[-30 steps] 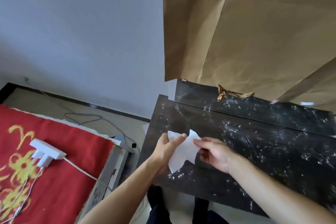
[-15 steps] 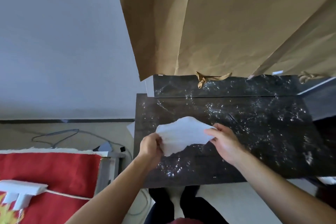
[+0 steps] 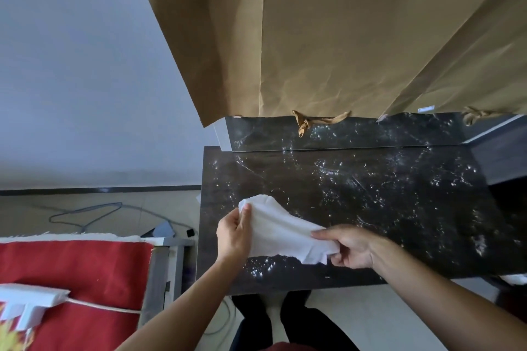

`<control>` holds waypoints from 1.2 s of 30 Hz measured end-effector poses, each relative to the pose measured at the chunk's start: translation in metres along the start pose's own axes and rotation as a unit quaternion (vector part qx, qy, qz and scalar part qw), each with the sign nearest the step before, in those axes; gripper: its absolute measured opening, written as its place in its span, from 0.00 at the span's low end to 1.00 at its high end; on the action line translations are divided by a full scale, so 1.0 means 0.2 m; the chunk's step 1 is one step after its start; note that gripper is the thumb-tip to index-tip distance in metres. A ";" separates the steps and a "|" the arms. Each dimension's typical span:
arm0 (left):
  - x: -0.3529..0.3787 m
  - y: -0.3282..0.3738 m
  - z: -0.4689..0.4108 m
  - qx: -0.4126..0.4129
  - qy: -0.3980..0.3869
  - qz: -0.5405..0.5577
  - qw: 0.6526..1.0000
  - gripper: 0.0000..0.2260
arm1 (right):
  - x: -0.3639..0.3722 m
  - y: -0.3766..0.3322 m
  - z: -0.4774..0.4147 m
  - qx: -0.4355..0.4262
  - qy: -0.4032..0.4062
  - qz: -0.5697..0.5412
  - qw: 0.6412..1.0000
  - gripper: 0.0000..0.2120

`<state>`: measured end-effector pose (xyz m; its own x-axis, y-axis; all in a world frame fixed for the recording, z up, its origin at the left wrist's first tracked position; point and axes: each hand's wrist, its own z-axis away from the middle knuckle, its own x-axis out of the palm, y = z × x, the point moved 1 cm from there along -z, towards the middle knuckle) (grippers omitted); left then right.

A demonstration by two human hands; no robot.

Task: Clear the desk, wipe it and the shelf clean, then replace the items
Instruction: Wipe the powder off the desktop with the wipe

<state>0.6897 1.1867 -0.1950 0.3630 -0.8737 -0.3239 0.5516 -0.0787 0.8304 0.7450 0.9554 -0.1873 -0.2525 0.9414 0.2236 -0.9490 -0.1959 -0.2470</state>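
A white wipe (image 3: pixel 281 229) is stretched between both hands just above the near left part of the black marble-patterned desk (image 3: pixel 385 202). My left hand (image 3: pixel 233 234) pinches its upper left end with thumb and fingers. My right hand (image 3: pixel 349 246) grips its lower right end. At the back of the desk a raised shelf (image 3: pixel 356 132) of the same black marble pattern runs along the wall. Nothing else lies on the desk surface that I can see.
Large brown paper (image 3: pixel 342 37) hangs over the shelf, with a twisted paper cord (image 3: pixel 312 120) dangling on it. Left of the desk stands a bed with a red blanket (image 3: pixel 71 273) and a white power strip (image 3: pixel 25 303). Cables (image 3: pixel 85 214) lie on the floor.
The hands have pulled the wipe wider apart, the right hand moving right and lower. The view has shifted slightly, showing more of the desk.
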 end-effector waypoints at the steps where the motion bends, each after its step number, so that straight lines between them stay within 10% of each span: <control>1: 0.00 -0.01 -0.01 0.001 0.008 -0.005 1.000 0.22 | -0.02 -0.01 -0.01 -0.010 0.001 0.007 1.000 0.16; 7: 0.05 -0.01 -0.03 -0.019 0.004 0.050 0.999 0.14 | -0.06 -0.19 -0.04 -0.174 0.052 -0.030 0.983 0.12; 12: 0.08 0.00 -0.05 -0.045 0.031 0.100 0.993 0.19 | -0.08 -0.20 -0.07 -0.053 0.021 0.059 0.997 0.22; 16: 0.10 0.00 -0.09 -0.058 0.060 0.106 0.991 0.17 | -0.07 -0.22 -0.11 -0.144 0.082 0.076 0.983 0.10; 21: 0.14 0.01 -0.17 -0.054 0.077 0.103 0.990 0.13 | -0.04 -0.38 -0.16 -0.380 0.271 0.249 0.849 0.15; 24: 0.15 -0.02 -0.21 -0.082 0.057 0.059 0.993 0.07 | -0.03 -0.46 -0.24 -0.374 0.332 0.409 0.763 0.13; 32: -0.07 -0.21 -0.16 -0.121 0.105 0.016 0.987 0.13 | 0.23 -0.51 -0.28 -0.304 0.337 0.578 0.678 0.07; 36: -0.13 -0.27 -0.12 -0.132 0.117 0.039 0.984 0.13 | 0.48 -0.47 -0.37 -0.251 0.282 0.616 0.692 0.12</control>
<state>0.6688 1.2261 -0.2425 0.5575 -0.7353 -0.3854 0.6795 0.1375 0.7206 0.8233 1.0841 -0.2116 -0.5629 0.1312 -0.8160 0.1415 -0.9574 -0.2516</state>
